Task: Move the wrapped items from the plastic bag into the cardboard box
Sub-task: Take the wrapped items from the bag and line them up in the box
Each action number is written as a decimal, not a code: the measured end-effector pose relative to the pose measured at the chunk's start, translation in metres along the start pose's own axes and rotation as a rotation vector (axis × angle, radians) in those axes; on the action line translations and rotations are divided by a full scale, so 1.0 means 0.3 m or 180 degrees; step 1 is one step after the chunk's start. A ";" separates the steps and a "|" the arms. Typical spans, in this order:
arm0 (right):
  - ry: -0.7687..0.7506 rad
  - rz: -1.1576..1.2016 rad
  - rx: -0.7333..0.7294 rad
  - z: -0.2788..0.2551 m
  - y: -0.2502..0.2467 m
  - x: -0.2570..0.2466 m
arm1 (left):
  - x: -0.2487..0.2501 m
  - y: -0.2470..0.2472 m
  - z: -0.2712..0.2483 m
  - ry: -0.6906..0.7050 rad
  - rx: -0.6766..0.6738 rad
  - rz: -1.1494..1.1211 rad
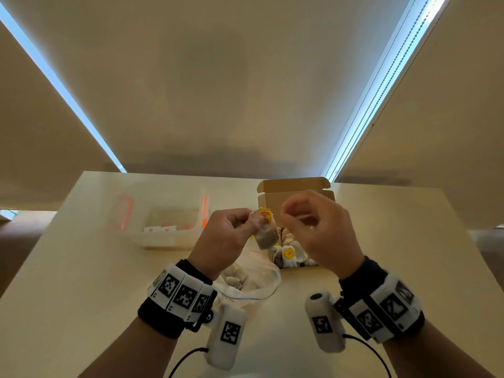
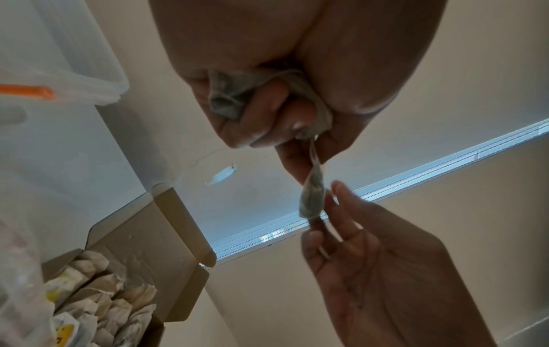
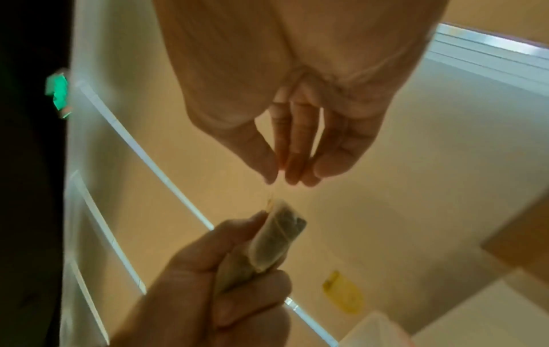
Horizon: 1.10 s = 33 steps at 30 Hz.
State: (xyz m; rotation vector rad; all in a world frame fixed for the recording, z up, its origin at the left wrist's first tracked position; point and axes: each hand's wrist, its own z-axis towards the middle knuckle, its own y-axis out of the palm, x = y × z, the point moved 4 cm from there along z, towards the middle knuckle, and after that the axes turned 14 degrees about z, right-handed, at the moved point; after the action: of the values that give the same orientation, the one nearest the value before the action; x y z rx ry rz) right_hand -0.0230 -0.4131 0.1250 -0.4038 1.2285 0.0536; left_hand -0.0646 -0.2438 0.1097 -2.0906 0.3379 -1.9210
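Above the plastic bag w/ our left hand we clamp a tea bag; right hand fingertips together, pinching its string, beside the cardboard box.

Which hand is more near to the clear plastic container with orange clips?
Left. The left hand, gripping a tea bag, is just beside the container. The right hand is farther away, above the cardboard box.

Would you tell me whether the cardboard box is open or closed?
Open: the cardboard box has its lid flap standing up, and wrapped tea bags show inside.
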 end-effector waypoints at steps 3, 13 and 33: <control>0.1090 0.0500 -0.0393 -0.007 0.036 0.062 | 0.003 0.006 0.007 0.0049 -0.0147 0.0117; 0.1387 0.1193 0.0560 -0.033 -0.054 0.199 | -0.114 0.083 0.045 -0.0341 -0.0043 0.0758; 0.3153 -0.2588 -0.0898 -0.062 -0.180 1.009 | -0.359 -0.004 -0.014 -0.1566 0.0186 -0.0443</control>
State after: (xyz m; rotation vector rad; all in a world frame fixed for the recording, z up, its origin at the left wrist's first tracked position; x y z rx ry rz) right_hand 0.0780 -0.5224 -0.1446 -1.2452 1.9304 -0.7587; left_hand -0.0781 -0.2046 0.0101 -2.5022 0.0286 -1.3877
